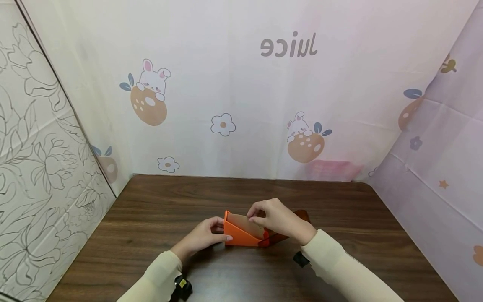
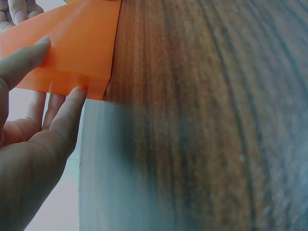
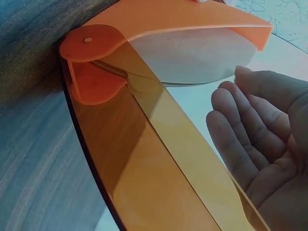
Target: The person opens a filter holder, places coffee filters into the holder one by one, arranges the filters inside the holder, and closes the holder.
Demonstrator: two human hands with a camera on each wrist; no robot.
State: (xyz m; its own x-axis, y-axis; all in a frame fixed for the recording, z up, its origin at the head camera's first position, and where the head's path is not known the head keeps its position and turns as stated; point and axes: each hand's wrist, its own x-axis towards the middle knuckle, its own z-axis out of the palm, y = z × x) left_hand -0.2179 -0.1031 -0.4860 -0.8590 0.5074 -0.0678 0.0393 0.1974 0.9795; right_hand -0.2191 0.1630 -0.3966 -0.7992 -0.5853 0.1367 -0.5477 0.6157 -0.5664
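Note:
An orange filter holder [image 1: 238, 237] with a sloping side stands on the wooden table. Its hinged see-through amber lid [image 3: 168, 144] is swung open toward the right. Inside sits a brown paper coffee filter [image 1: 241, 222], its curved edge showing above the holder's side; whether there are several cannot be told. My left hand [image 1: 201, 237] holds the left end of the holder, thumb on the near side and fingers round the end [image 2: 48, 130]. With thumb and forefinger, my right hand [image 1: 277, 217] pinches the filter's upper edge, above the opened lid.
The dark brown tabletop [image 1: 170, 195] reaches back to a printed curtain [image 1: 241, 84]. A floral-patterned panel [image 1: 49, 159] borders the left side and another curtain [image 1: 434, 167] the right. Black wrist-worn devices [image 1: 183, 287] sit at both cuffs.

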